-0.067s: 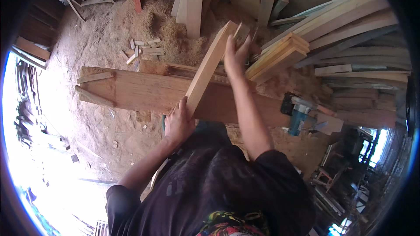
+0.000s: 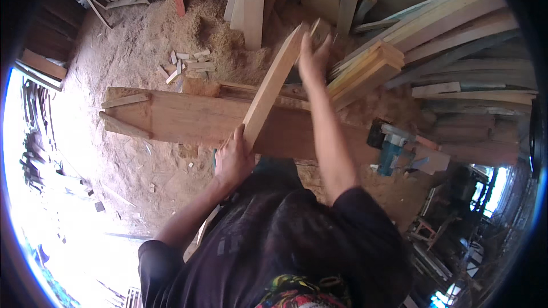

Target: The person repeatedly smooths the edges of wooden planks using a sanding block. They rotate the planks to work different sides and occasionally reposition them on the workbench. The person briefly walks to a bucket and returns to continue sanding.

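A long squared wooden plank (image 2: 268, 91) slants up and away from my body, over a wide board. My left hand (image 2: 234, 157) is wrapped round its near end. At its far end is my right hand (image 2: 314, 63), blurred by motion, thumb beside the plank. A small flat wooden piece (image 2: 319, 29) shows between the thumb and fingers of that hand; its exact kind I cannot make out. Under the plank, the wide board (image 2: 188, 120) lies crosswise, with two thin strips (image 2: 124, 101) at its left end.
A teal power tool (image 2: 389, 151) rests at the board's right end. Stacked yellowish planks (image 2: 365, 74) stand just right of my right hand, with more lumber (image 2: 456, 28) behind. Sawdust (image 2: 211, 23) and small offcuts (image 2: 185, 65) cover the floor beyond the board.
My right hand has moved slightly away from me and to the right, the small wooden piece moving along with it. The plank's far end has shifted a little; my left hand stays put.
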A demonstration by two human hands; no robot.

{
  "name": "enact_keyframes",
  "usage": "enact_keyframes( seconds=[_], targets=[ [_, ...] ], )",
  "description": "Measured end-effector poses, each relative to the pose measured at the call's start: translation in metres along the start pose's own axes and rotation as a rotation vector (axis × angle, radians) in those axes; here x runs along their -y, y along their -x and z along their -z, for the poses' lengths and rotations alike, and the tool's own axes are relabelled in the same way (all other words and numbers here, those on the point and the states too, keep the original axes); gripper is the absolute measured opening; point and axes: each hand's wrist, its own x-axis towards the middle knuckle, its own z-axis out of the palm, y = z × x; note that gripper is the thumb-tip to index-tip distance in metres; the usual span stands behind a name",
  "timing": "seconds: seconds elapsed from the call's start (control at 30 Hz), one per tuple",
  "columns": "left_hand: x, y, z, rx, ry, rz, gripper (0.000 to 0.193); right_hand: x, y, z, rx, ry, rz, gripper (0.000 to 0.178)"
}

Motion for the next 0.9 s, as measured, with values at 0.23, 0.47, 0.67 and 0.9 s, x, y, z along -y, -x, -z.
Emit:
enact_keyframes(
  seconds=[0.23,0.47,0.67,0.9],
  targets=[
    [0.003,-0.018,0.000,-0.033,-0.023,-0.029,0.067,-0.020,-0.076,0.016,0.244,-0.014,-0.104,0.095],
    [-0.005,-0.003,0.007,-0.030,-0.024,0.007,0.066,-0.045,-0.072,0.008,0.262,-0.111,-0.068,0.099],
    [0.020,0.049,0.005,0.055,-0.033,0.068,0.067,-0.048,0.001,0.024,0.319,-0.245,-0.027,0.094],
    [-0.057,-0.054,0.018,0.119,0.065,0.076,0.070,-0.038,0.017,0.023,0.359,-0.196,-0.158,0.085]
  ],
)
